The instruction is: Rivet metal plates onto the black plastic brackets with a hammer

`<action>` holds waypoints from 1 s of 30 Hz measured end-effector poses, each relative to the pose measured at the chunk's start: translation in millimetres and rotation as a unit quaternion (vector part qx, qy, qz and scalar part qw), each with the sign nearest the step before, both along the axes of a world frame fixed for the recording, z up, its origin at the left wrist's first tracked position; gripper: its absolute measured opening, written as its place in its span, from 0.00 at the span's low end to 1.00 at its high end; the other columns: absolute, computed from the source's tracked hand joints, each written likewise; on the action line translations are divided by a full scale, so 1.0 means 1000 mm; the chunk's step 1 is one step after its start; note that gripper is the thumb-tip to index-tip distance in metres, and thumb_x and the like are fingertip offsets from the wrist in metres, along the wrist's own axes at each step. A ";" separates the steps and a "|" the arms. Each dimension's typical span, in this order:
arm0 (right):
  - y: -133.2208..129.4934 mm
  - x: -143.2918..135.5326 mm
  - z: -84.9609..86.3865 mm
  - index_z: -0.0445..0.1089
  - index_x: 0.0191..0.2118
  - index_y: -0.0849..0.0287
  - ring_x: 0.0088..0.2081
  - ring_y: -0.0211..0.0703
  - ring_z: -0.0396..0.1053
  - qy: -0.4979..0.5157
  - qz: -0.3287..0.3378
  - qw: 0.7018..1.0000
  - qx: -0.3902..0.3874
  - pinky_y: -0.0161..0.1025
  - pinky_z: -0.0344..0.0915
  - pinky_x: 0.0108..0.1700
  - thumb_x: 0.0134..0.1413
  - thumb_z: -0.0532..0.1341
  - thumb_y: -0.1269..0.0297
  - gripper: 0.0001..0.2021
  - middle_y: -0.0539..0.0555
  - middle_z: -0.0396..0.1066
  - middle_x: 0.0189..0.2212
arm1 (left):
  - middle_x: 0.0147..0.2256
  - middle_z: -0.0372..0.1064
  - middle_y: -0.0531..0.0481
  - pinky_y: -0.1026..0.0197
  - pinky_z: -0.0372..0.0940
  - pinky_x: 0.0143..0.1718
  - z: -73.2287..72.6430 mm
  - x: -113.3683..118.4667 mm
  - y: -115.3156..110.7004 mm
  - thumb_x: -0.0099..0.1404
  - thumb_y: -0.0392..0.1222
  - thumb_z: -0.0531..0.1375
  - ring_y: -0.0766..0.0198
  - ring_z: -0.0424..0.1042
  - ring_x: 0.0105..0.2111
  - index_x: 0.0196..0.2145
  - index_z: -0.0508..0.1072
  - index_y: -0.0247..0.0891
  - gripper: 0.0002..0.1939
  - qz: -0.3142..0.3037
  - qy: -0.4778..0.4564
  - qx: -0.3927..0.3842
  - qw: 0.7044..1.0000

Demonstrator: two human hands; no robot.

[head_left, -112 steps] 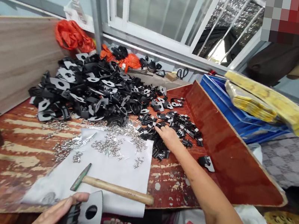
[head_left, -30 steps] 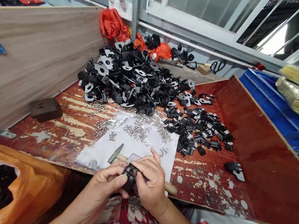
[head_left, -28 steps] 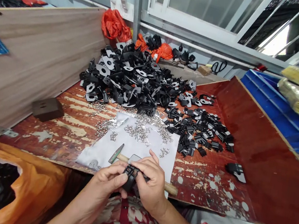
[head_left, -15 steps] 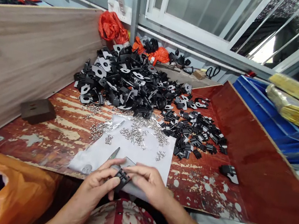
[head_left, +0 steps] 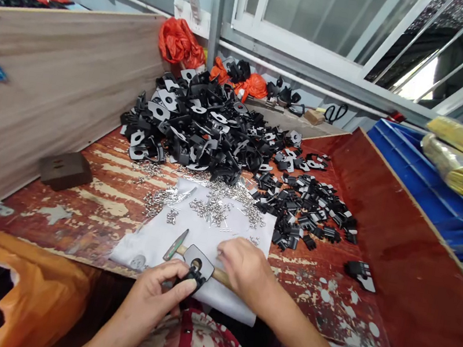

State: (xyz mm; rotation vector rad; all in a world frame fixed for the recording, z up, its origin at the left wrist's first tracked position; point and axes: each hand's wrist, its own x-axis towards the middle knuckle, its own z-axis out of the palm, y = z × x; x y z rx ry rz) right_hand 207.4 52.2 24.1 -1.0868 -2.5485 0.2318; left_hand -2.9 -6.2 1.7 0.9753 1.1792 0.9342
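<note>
My left hand (head_left: 163, 289) pinches a black plastic clip (head_left: 194, 278) between thumb and fingers. A flat grey plate with a round hole (head_left: 207, 264) stands up from the clip. Behind it lies a hammer (head_left: 177, 244) with a greenish metal head and a wooden handle, partly covered by the clip. My right hand (head_left: 245, 266) is over the handle's far end, with its fingers curled and pressed together; what they hold, if anything, is hidden. Small metal pins and rivets (head_left: 210, 208) are scattered on the white sheet (head_left: 150, 243) beyond both hands.
A big heap of black parts with grey plates (head_left: 204, 122) fills the back. Smaller black clips (head_left: 309, 209) are piled to its right. A dark block (head_left: 65, 170) sits left, and one black part (head_left: 360, 274) lies apart at right. Wooden boards wall both sides.
My right hand has left the clip and moved right, its fingers now curled. The clip has turned in my left hand, showing its grey plate. More of the hammer is visible.
</note>
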 end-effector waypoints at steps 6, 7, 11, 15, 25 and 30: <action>-0.051 -0.015 0.026 0.65 0.61 0.57 0.34 0.48 0.71 -0.027 0.072 0.997 0.031 0.42 0.70 0.35 0.68 0.51 0.73 0.19 0.57 0.75 0.33 | 0.23 0.65 0.50 0.63 0.61 0.27 -0.003 0.008 0.005 0.59 0.50 0.68 0.59 0.63 0.27 0.19 0.76 0.40 0.16 0.006 0.084 0.085 0.993; -0.054 -0.016 0.023 0.64 0.62 0.58 0.34 0.48 0.72 -0.008 0.064 0.998 0.022 0.43 0.71 0.36 0.68 0.51 0.73 0.20 0.57 0.76 0.34 | 0.23 0.64 0.50 0.63 0.61 0.28 -0.004 0.008 0.005 0.59 0.50 0.68 0.59 0.62 0.27 0.18 0.75 0.40 0.17 0.009 0.088 0.091 0.992; -0.052 -0.017 0.006 0.64 0.61 0.56 0.40 0.46 0.75 0.111 0.033 0.989 -0.094 0.41 0.73 0.43 0.69 0.52 0.71 0.19 0.56 0.78 0.42 | 0.21 0.62 0.52 0.62 0.60 0.30 -0.005 0.003 0.002 0.60 0.50 0.67 0.60 0.62 0.26 0.17 0.71 0.40 0.19 0.026 0.092 0.099 0.991; -0.015 -0.008 -0.002 0.72 0.53 0.54 0.41 0.40 0.76 0.123 -0.031 0.977 -0.172 0.36 0.71 0.45 0.69 0.57 0.67 0.12 0.50 0.79 0.43 | 0.23 0.61 0.53 0.65 0.58 0.24 -0.008 -0.004 -0.002 0.56 0.51 0.70 0.63 0.60 0.24 0.18 0.72 0.39 0.18 0.049 0.066 0.061 0.995; 0.087 -0.022 -0.022 0.78 0.33 0.61 0.44 0.52 0.72 -0.163 -0.203 0.961 -0.089 0.45 0.62 0.46 0.60 0.62 0.69 0.07 0.61 0.78 0.37 | 0.24 0.54 0.56 0.70 0.59 0.17 -0.006 -0.009 -0.002 0.53 0.54 0.72 0.67 0.53 0.23 0.20 0.71 0.38 0.20 0.133 -0.091 -0.040 0.986; 0.089 -0.015 -0.027 0.76 0.38 0.66 0.40 0.52 0.73 -0.179 -0.193 0.962 -0.077 0.44 0.64 0.44 0.60 0.56 0.78 0.11 0.65 0.78 0.36 | 0.24 0.56 0.56 0.70 0.59 0.16 -0.007 -0.021 0.002 0.52 0.54 0.73 0.69 0.50 0.22 0.23 0.73 0.37 0.20 0.145 -0.159 -0.076 0.974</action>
